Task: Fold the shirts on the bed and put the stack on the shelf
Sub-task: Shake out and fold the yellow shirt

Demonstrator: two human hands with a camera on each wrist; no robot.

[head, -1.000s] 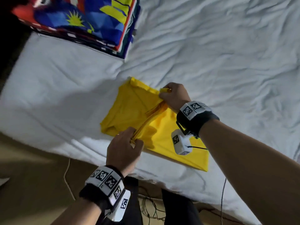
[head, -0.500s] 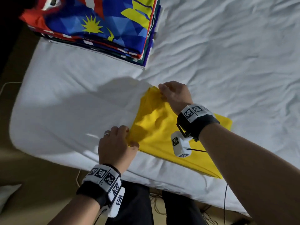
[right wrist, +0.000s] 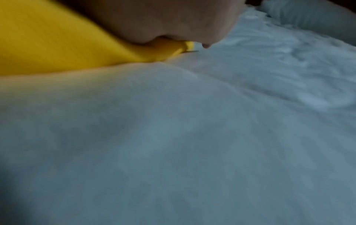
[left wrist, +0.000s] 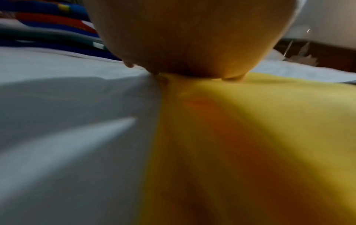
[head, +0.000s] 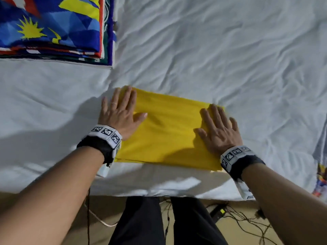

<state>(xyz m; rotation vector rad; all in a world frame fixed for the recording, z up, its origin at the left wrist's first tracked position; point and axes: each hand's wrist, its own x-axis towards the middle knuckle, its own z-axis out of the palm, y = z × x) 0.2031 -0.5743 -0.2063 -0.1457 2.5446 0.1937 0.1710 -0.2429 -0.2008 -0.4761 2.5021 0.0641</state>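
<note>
1. The folded yellow cotton shirt [head: 169, 131] now lies as a flat rectangle near the front edge of the white wrinkled bed sheet [head: 221, 55]; a second ago it was half open, with a fold being pulled across it.
2. The left hand [head: 118, 114] has gone from pinching the cloth's near edge to lying flat on the shirt's left end, fingers straight and spread, outer fingers reaching onto the sheet.
3. The right hand [head: 218, 131] has likewise let go of the far corner it held and now presses palm-down on the right end, fingers extended.
4. The head view has shifted: the stack of folded multicoloured shirts [head: 53, 30] sits at the upper left, well apart from the yellow one, and is cut off by the frame's top and left edges.
5. In the left wrist view the palm [left wrist: 188, 35] fills the top; only blurred fingertips touch the yellow cloth [left wrist: 250, 137].
6. The right wrist view is dim and blurred; the heel of the hand [right wrist: 163, 19] covers most of the shirt's end [right wrist: 48, 45].
7. A patterned cloth [head: 321, 181] at the right edge is mostly cut off; what it is cannot be told.
</note>
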